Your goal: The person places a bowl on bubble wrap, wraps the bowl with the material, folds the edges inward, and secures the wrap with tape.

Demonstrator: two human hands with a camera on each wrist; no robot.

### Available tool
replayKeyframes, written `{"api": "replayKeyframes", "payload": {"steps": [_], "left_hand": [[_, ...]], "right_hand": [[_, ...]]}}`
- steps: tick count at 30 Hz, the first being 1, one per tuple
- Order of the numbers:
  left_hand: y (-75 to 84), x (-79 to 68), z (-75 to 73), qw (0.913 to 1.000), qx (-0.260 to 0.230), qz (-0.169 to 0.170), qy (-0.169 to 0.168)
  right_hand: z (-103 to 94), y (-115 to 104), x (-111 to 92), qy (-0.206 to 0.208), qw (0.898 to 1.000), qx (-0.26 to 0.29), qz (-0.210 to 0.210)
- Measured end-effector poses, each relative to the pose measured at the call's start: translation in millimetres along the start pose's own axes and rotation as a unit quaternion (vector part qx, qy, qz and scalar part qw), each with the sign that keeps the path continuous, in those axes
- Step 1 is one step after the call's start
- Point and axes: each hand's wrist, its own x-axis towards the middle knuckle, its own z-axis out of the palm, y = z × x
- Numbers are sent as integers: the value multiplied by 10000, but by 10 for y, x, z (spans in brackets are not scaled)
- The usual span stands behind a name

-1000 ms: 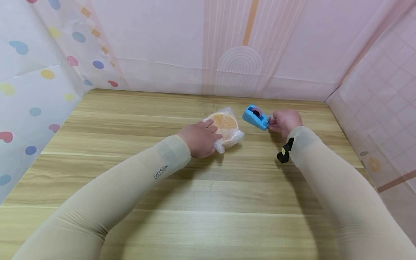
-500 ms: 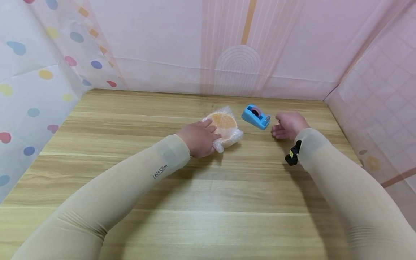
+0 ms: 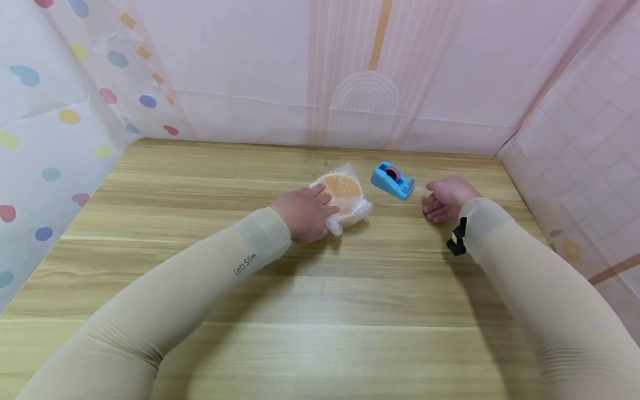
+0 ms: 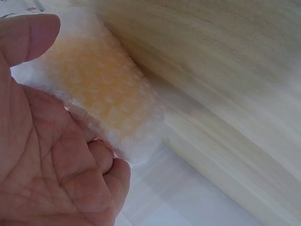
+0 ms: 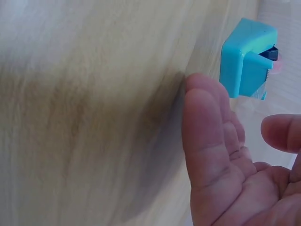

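We rest our left hand (image 3: 304,215), fingers spread, on the bubble-wrapped package (image 3: 350,201); our right hand (image 3: 450,199) (fingers relaxed and free) is near the tape dispenser (image 3: 389,183).

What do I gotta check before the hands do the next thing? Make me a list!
1. Left hand holding the bubble-wrapped package: ok.
2. Tape dispenser standing on the table: ok.
3. Pink roll in the dispenser: ok.
4. Right hand touching the dispenser: not ok, there's a gap between them.
5. Clear tape stuck on the right hand's fingers: cannot tell, none plainly shows.
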Motion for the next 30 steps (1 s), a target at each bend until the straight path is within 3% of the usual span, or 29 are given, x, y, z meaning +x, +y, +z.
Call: {"api": "replayKeyframes", "payload": {"steps": [4,8,11,14,22,30], "left_hand": [[-1,2,5,10000,23,-4,-14],[0,-1,1,10000,35,-3,-6],[0,-4,-4,10000,39,9,22],[4,-4,-8,10000,40,11,18],[9,0,-1,10000,68,3,30],[6,7,3,10000,8,-26,-10]], "right_hand": [[-10,0,0,43,9996,-289,-20],[-16,2,14,466,9960,-728,-207],[6,-7,23,828,9868,-1280,-553],[44,-30,39,864,9795,-1596,-873],[99,-72,88,586,9877,-1060,-986],[118,-69,105,979,9822,-1207,-1059]]}}
